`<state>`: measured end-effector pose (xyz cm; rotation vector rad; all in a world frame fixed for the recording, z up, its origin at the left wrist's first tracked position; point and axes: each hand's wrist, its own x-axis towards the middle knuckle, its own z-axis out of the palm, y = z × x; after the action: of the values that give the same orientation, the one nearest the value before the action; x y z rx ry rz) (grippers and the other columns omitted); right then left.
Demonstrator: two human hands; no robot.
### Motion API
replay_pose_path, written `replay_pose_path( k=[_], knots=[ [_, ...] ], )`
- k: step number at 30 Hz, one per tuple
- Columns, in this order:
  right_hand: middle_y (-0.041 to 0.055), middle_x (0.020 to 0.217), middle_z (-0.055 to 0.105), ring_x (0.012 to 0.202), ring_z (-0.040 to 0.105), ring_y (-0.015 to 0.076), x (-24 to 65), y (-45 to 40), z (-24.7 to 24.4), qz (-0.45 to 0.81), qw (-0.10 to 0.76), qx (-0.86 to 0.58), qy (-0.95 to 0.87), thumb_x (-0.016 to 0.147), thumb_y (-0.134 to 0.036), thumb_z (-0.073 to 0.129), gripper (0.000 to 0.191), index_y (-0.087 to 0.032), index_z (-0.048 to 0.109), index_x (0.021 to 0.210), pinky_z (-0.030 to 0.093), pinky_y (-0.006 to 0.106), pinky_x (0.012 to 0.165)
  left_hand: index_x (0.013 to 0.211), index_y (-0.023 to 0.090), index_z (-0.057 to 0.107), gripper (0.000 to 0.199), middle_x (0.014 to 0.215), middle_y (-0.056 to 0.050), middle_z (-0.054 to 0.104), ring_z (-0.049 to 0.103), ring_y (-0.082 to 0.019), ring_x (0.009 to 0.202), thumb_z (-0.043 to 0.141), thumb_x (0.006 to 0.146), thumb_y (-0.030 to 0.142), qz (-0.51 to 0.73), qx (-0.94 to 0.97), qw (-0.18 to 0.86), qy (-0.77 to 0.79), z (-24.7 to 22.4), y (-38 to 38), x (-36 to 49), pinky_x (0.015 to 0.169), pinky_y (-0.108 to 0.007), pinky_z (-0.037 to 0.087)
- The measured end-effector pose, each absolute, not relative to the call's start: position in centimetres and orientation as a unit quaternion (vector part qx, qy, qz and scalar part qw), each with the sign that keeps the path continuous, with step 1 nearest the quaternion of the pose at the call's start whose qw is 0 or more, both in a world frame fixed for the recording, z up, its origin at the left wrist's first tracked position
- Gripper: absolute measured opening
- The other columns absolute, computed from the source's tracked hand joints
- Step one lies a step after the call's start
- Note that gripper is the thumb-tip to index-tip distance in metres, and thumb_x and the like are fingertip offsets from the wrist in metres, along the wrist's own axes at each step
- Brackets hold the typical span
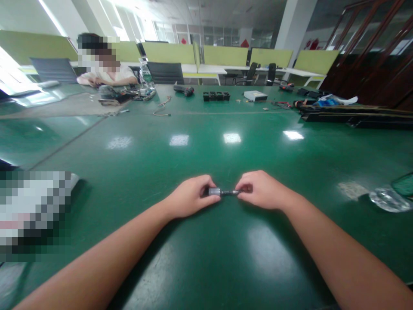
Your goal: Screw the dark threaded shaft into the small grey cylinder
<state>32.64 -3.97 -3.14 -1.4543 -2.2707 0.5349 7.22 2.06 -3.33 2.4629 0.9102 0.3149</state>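
Both hands meet over the green table, at the middle of the view. My left hand (196,196) is closed, with thumb and fingers around a short, thick, silver-grey metal cylinder (214,191). From the cylinder's right end a thin dark metal shaft (229,193) runs level to the other hand. My right hand (263,189) pinches the far end of that shaft between thumb and fingertips. Something dark shows inside the right hand's grip, too small to make out. The kind of tool or part cannot be told.
A pixelated, box-like thing (35,211) lies at left; a clear plastic bottle (389,199) lies at right. At the back are a power drill (183,89), black blocks (216,96), a white box (255,95) and long black bars (355,116). Another person (108,73) sits back left.
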Motion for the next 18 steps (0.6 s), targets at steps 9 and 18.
replay_pose_path(
  k=[9, 18],
  knots=[
    [0.0004, 0.075, 0.067, 0.066, 0.057, 0.0122, 33.22, -3.79, -3.09, 0.183, 0.193, -0.529, -0.806, 0.075, -0.016, 0.069, 0.012, -0.019, 0.076, 0.084, 0.042, 0.025, 0.062, 0.097, 0.019, 0.064, 0.033, 0.081, -0.001, 0.063, 0.056, -0.016, 0.069, 0.063, 0.086, 0.051, 0.12, 0.901, 0.248, 0.334, -3.23, 1.94, 7.22, 0.062, -0.026, 0.039],
    [0.0016, 0.078, 0.068, 0.068, 0.058, 0.0126, 33.05, -3.8, -3.27, 0.187, 0.207, -0.513, -0.812, 0.077, -0.016, 0.068, 0.012, -0.019, 0.076, 0.086, 0.041, 0.025, 0.062, 0.097, 0.019, 0.064, 0.032, 0.082, -0.001, 0.064, 0.056, -0.016, 0.07, 0.063, 0.087, 0.05, 0.12, 0.9, 0.253, 0.334, -3.19, 1.92, 7.33, 0.062, -0.025, 0.039]
  ],
)
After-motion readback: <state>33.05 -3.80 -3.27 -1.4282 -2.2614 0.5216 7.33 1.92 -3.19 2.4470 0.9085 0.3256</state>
